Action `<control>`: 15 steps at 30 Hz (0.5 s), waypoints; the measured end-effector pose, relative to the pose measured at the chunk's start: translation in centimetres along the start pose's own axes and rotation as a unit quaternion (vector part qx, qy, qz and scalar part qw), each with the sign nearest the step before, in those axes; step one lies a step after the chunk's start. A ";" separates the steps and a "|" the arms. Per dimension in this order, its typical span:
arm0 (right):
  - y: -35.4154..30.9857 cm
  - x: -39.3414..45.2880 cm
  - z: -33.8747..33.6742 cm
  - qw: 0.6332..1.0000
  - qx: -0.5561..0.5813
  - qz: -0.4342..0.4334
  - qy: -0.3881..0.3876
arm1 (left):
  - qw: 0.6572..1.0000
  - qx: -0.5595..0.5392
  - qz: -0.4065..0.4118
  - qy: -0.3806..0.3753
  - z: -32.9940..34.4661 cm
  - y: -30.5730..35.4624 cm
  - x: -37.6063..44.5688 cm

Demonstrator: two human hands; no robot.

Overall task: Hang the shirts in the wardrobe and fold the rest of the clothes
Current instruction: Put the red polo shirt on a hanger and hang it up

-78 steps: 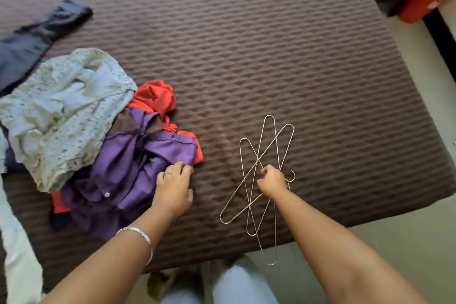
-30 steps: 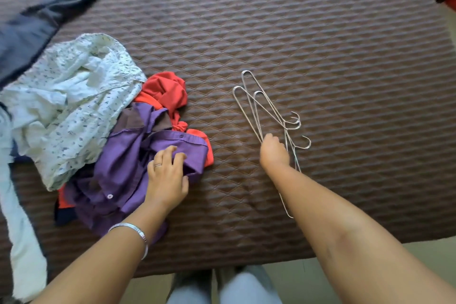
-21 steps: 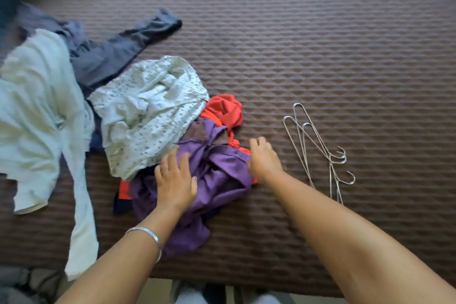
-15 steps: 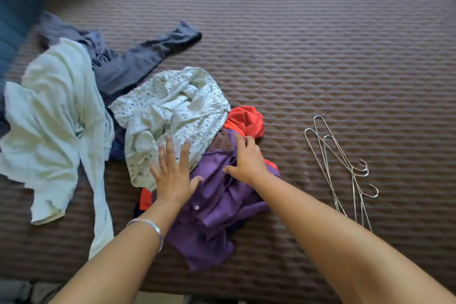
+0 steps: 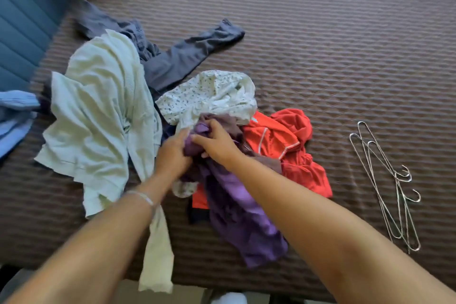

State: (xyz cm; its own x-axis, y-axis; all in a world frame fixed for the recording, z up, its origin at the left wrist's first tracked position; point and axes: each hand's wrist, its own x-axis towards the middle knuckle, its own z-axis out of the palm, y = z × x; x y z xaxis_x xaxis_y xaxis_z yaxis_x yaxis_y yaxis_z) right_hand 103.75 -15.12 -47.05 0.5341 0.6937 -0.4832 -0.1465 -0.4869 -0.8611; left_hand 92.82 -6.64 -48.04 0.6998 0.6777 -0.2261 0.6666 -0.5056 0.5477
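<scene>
Brown quilted bedding [image 5: 320, 44] with a diamond stitch covers the whole bed, and a blue padded panel [image 5: 22, 20] rises at its far left corner. Near the front edge lies a heap of clothes. Both hands meet on the purple shirt [image 5: 241, 210] at the heap's middle: the left hand [image 5: 172, 153] and the right hand [image 5: 217, 143] each grip a bunched fold at its upper end. From there the shirt runs lengthwise toward the front edge, crumpled and glossy. A red garment [image 5: 291, 140] lies just to its right, a white speckled shirt [image 5: 209, 94] touches it behind, and a pale green top [image 5: 98, 116] spreads to the left over grey trousers [image 5: 177, 59]. Wire hangers [image 5: 387, 180] lie stacked well to the right, hooks pointing right.
</scene>
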 end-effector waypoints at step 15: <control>4.3 0.0 -5.5 0.939 -0.259 0.193 0.120 | 0.940 0.256 -0.220 0.058 -12.5 -11.7 3.4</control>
State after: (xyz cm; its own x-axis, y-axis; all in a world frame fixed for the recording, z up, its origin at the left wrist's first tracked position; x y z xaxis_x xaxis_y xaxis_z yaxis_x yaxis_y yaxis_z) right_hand 107.71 -20.12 -49.93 0.7051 0.3045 -0.6404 0.0237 -0.9127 -0.4079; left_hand 84.15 8.29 -45.14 0.3154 0.9197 -0.2341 0.9415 -0.3342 -0.0445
